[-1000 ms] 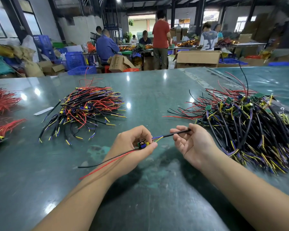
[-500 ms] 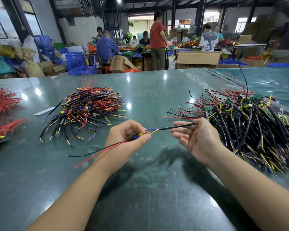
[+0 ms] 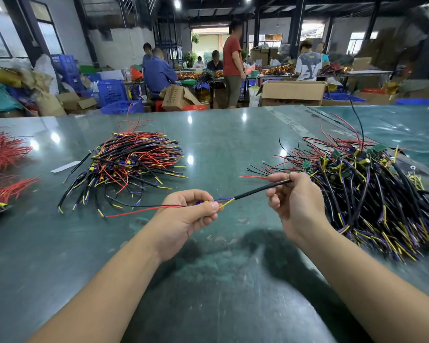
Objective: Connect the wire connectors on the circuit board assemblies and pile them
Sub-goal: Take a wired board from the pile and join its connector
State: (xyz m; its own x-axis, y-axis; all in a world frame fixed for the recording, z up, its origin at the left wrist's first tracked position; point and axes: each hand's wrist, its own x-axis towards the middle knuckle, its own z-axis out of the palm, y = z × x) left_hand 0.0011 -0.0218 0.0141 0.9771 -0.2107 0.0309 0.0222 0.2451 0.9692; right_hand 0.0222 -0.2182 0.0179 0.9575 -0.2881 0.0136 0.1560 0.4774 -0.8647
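My left hand (image 3: 191, 214) pinches the middle of one wire assembly, hiding its small board and connector inside the fingers. Red and black leads (image 3: 139, 211) trail out to the left of that hand. A black sheathed cable (image 3: 260, 189) with blue and yellow cores runs up and right into my right hand (image 3: 295, 204), which grips its far end between thumb and fingers. A pile of assemblies (image 3: 129, 167) lies to the left. A bigger pile with small green boards (image 3: 372, 191) lies to the right.
The dark green glossy table (image 3: 208, 280) stretches ahead. Bundles of red wires (image 3: 3, 152) sit at the far left edge, and a white strip (image 3: 66, 166) lies near the left pile. Beyond the table, people work among cardboard boxes (image 3: 292, 91) and blue crates (image 3: 112, 91).
Both hands have lifted the assembly and carried it slightly away from me. The left hand's fingers have closed over the connector, which showed earlier, and the cable now slopes more steeply toward the right hand.
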